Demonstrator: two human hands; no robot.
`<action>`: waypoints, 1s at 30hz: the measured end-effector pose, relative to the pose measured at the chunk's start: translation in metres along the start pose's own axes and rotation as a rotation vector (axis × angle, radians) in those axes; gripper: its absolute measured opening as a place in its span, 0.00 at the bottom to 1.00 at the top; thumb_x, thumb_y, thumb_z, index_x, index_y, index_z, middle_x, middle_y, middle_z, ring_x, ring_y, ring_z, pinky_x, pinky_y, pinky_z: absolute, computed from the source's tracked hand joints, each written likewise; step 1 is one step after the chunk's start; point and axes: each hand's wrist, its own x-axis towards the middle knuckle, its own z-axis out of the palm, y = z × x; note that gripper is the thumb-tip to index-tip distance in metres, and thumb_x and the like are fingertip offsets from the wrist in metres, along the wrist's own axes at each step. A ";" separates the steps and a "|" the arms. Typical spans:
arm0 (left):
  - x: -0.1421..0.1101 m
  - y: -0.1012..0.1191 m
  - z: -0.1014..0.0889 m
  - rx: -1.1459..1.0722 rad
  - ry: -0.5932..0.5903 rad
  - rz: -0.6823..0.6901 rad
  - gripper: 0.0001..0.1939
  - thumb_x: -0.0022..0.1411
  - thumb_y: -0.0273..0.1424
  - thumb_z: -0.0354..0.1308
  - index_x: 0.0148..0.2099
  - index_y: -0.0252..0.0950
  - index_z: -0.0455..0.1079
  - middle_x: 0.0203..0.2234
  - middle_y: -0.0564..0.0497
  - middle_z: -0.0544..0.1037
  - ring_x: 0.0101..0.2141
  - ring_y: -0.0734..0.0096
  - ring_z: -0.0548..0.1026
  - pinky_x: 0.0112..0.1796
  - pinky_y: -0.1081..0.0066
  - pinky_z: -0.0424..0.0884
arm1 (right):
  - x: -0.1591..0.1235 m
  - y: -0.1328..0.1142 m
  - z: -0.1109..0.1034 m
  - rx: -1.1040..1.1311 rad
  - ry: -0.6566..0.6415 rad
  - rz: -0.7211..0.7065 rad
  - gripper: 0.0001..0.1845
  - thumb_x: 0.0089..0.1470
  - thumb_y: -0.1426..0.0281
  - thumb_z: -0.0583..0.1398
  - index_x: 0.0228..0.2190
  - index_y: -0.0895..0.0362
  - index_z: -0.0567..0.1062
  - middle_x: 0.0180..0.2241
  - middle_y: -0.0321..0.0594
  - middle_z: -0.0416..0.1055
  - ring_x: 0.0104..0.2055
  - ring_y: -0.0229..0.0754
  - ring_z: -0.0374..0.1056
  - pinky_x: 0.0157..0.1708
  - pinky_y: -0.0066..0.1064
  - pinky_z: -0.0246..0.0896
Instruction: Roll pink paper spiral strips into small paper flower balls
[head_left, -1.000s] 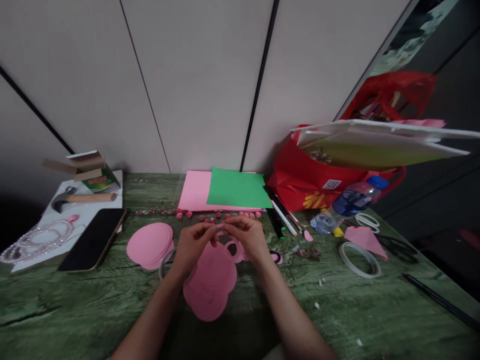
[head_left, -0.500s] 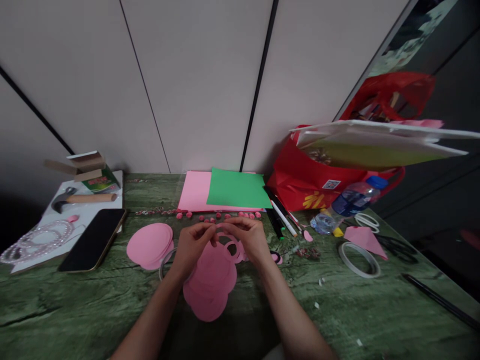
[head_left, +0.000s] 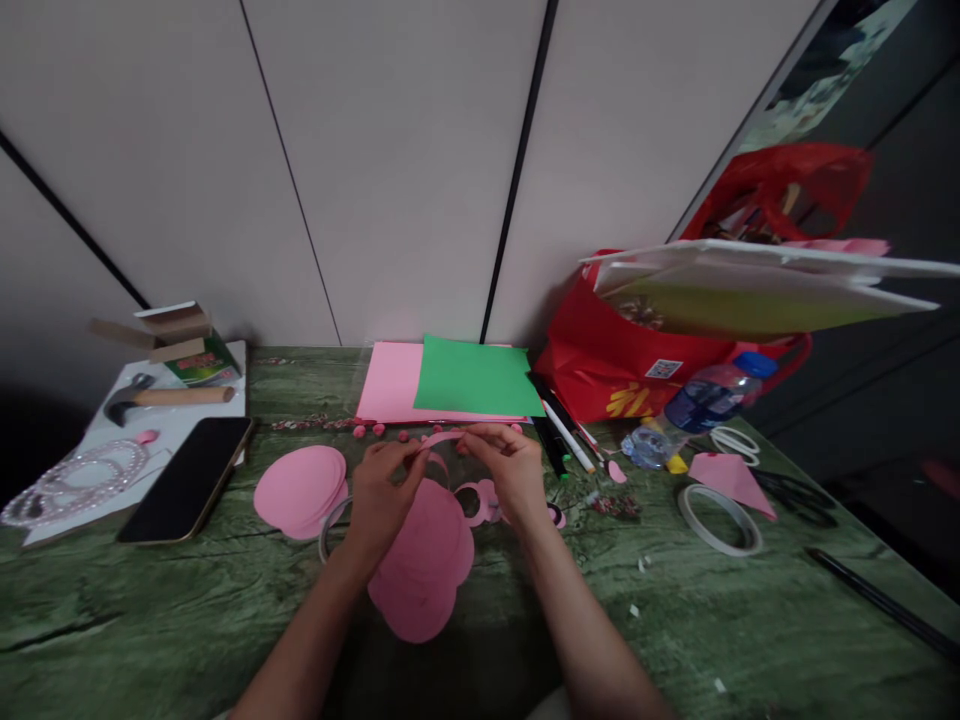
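A thin curved strip of pink paper stretches between my two hands, above the table. My left hand pinches its left end, with the fingers closed. At the other end, my right hand pinches the strip too. Below my hands lies a pile of overlapping pink paper circles. Pink paper rings lie beside my right wrist. To the left is a stack of pink paper circles, and a roll of tape is partly hidden behind my left forearm.
Green and pink paper sheets lie at the back, with small pink balls before them. Markers, a red bag, a bottle, tape and scissors are right. A phone and hammer are left.
My hands have moved apart, the right one slightly to the right. The pink strip now shows drawn out between them, where before the fingers nearly met.
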 end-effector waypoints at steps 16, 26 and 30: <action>0.001 0.003 0.000 -0.227 -0.199 -0.200 0.15 0.54 0.38 0.56 0.41 0.35 0.72 0.23 0.51 0.78 0.21 0.71 0.73 0.27 0.72 0.69 | -0.003 -0.007 0.007 -0.007 -0.039 0.069 0.09 0.32 0.69 0.68 0.23 0.58 0.78 0.23 0.38 0.76 0.24 0.39 0.71 0.32 0.33 0.68; 0.004 0.013 -0.002 -0.455 -0.210 -0.352 0.09 0.52 0.33 0.57 0.33 0.33 0.72 0.17 0.54 0.73 0.16 0.78 0.65 0.21 0.76 0.62 | -0.005 -0.002 0.007 0.009 -0.184 0.109 0.08 0.36 0.69 0.66 0.25 0.56 0.78 0.26 0.37 0.77 0.28 0.41 0.73 0.35 0.33 0.68; 0.005 0.014 -0.003 -0.430 -0.214 -0.340 0.09 0.52 0.34 0.57 0.29 0.33 0.72 0.16 0.55 0.72 0.16 0.78 0.65 0.21 0.76 0.62 | -0.004 -0.001 0.005 -0.016 -0.206 0.094 0.09 0.38 0.68 0.65 0.27 0.56 0.79 0.27 0.39 0.77 0.28 0.40 0.72 0.35 0.33 0.68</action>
